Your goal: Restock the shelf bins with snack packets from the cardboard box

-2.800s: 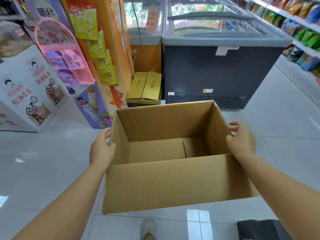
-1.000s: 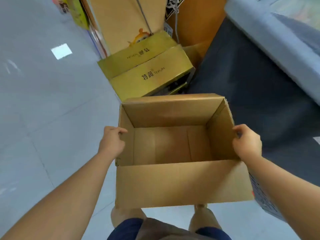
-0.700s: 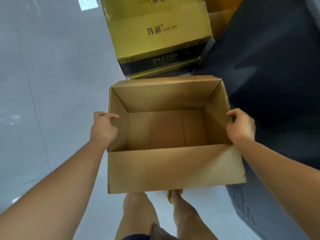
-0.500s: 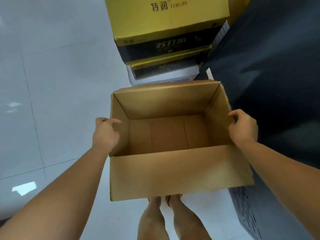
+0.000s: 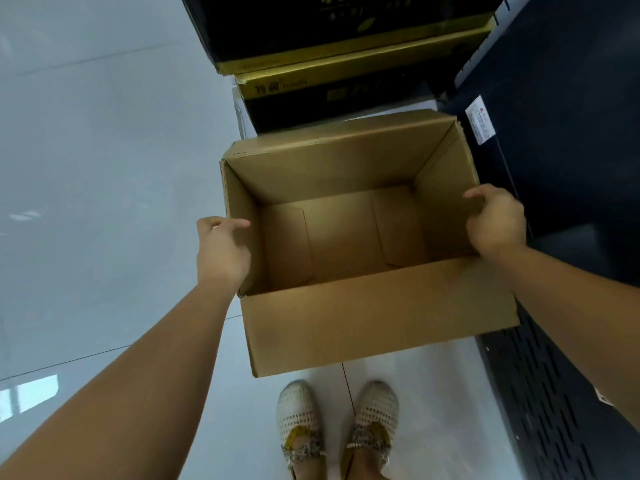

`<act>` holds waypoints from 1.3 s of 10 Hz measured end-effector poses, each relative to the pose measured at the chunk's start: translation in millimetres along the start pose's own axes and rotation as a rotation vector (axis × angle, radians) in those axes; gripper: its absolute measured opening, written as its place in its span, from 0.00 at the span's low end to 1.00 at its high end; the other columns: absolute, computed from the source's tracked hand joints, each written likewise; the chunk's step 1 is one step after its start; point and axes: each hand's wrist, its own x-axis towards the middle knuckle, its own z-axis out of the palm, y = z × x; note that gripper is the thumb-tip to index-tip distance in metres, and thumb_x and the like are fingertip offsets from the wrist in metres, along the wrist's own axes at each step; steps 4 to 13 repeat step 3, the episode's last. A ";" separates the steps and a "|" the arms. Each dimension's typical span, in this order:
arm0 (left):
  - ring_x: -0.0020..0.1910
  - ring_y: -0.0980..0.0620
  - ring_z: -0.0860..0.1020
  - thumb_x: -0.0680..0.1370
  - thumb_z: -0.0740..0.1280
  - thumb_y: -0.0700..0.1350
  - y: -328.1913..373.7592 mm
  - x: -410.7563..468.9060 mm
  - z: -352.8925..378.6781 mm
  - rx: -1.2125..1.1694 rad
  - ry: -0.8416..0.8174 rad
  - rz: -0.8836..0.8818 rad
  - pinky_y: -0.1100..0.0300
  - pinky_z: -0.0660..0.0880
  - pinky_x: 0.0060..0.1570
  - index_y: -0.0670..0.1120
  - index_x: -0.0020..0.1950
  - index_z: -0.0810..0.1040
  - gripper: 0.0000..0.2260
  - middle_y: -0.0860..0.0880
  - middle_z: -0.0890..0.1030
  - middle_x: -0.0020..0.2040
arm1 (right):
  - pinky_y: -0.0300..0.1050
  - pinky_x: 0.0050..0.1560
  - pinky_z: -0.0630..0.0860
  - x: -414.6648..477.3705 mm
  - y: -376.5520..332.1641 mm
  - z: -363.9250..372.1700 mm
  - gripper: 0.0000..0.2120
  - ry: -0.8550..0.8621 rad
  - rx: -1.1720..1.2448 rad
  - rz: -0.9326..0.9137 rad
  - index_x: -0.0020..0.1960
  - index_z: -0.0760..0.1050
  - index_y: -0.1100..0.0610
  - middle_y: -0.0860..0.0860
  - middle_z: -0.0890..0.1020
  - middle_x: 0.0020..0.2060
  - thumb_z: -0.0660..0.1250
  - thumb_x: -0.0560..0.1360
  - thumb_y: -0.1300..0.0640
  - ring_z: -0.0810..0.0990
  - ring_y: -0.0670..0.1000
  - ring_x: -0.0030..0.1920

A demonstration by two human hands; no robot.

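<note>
Cardboard box [image 5: 377, 320], empty of packets, has dropped lower toward the floor [image 5: 104, 168] by the stacked cartons [image 5: 332, 95], my left hand [image 5: 221, 254] and right hand [image 5: 495, 223] each curled over a side wall, so restocking looks finished.

The box [image 5: 374, 323] has been carried out of the open aisle up to the stacked cartons [image 5: 346, 77] and lowered, so that its far wall is now held just short of them, close beside the dark freezer [image 5: 554, 168]. The view has been tipped downward: the shelves and displays are lost, and two shoes [image 5: 301, 420] are brought in below the box.
</note>
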 end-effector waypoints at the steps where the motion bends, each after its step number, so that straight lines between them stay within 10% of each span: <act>1: 0.49 0.49 0.72 0.77 0.57 0.27 3.0 12.0 23.7 -0.042 -0.029 0.005 0.64 0.68 0.50 0.45 0.62 0.76 0.20 0.47 0.64 0.65 | 0.48 0.49 0.75 15.6 8.6 16.6 0.23 -0.069 0.021 -0.026 0.66 0.71 0.56 0.58 0.69 0.67 0.60 0.75 0.71 0.75 0.60 0.58; 13: 0.57 0.47 0.74 0.78 0.58 0.30 0.0 20.5 49.3 -0.007 -0.138 0.066 0.61 0.71 0.57 0.46 0.66 0.74 0.20 0.45 0.66 0.69 | 0.50 0.61 0.71 17.2 20.7 36.0 0.25 -0.265 -0.036 -0.095 0.71 0.66 0.55 0.57 0.67 0.69 0.64 0.75 0.67 0.70 0.58 0.65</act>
